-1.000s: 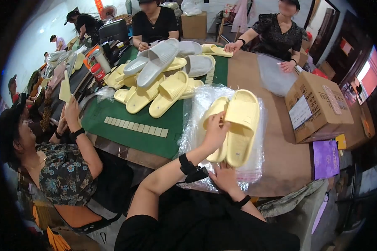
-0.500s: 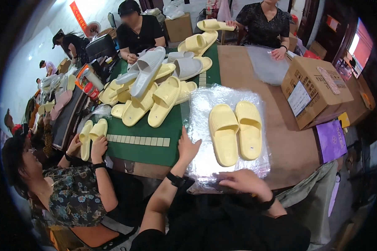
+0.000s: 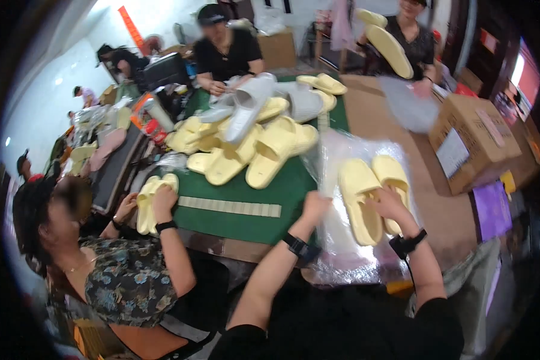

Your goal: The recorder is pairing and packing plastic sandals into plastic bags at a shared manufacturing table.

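Pale yellow slippers [image 3: 373, 195] on clear plastic bags [image 3: 348, 240]; green mat [image 3: 264, 198] w/ yellow & grey slipper pile [image 3: 252, 132]; brown cardboard box [image 3: 474, 141]; purple sheet [image 3: 492, 210]; co-worker's dark floral top [image 3: 126, 282].

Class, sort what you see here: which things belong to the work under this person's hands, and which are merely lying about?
In hand:
pair of yellow slippers
clear plastic bags beneath them
left hand on the bags' edge
right hand on the slippers

Lying about:
heap of yellow and grey slippers
cardboard box
purple packet
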`<state>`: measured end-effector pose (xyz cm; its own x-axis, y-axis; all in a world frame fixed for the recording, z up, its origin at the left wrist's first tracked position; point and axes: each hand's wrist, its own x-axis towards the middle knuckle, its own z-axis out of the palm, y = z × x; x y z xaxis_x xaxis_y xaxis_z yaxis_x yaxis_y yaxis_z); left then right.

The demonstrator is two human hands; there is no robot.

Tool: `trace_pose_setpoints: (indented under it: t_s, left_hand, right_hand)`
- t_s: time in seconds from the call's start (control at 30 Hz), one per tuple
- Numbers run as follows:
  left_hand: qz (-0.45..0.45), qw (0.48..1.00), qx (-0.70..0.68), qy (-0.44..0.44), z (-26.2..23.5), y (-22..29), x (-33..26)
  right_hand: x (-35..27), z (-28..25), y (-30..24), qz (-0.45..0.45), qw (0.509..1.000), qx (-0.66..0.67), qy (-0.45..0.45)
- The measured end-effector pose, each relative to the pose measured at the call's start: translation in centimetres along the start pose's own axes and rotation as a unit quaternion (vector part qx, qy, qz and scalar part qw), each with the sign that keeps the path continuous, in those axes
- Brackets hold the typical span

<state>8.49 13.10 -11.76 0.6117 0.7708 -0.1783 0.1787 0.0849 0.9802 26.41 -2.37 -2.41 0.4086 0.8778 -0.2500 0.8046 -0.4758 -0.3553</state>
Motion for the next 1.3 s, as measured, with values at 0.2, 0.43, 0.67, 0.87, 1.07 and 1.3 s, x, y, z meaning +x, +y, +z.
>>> trace_pose_setpoints:
  t_s: [0.2,0.43,0.67,0.87,1.07,1.3]
  left_hand:
    - [-0.018,0.988,-0.14,0.056,-1.4,-0.4,-3.4]
    - [-0.029,0.98,-0.157,0.116,-5.0,-0.7,-4.4]
    - [-0.004,0.981,0.014,0.195,-5.0,1.6,-5.5]
    - [0.204,0.865,0.401,0.221,-2.6,2.6,-11.2]
    - [0.118,0.896,0.428,-0.001,-0.7,0.3,-15.9]
    - [0.2,0.835,0.511,-0.041,-0.2,0.5,-17.1]
  right_hand:
    - [-1.7,-0.5,-2.3,-0.057,0.991,0.058,0.109]
    - [-4.9,-1.4,-6.5,-0.125,0.958,0.225,0.125]
    - [-3.6,4.4,-4.9,-0.182,0.942,0.281,0.026]
    - [-1.9,5.7,-3.9,-0.169,0.952,0.255,0.004]
    - [-1.9,3.8,-2.1,-0.092,0.927,0.364,-0.006]
    - [-0.4,5.6,3.8,-0.164,0.903,0.396,-0.024]
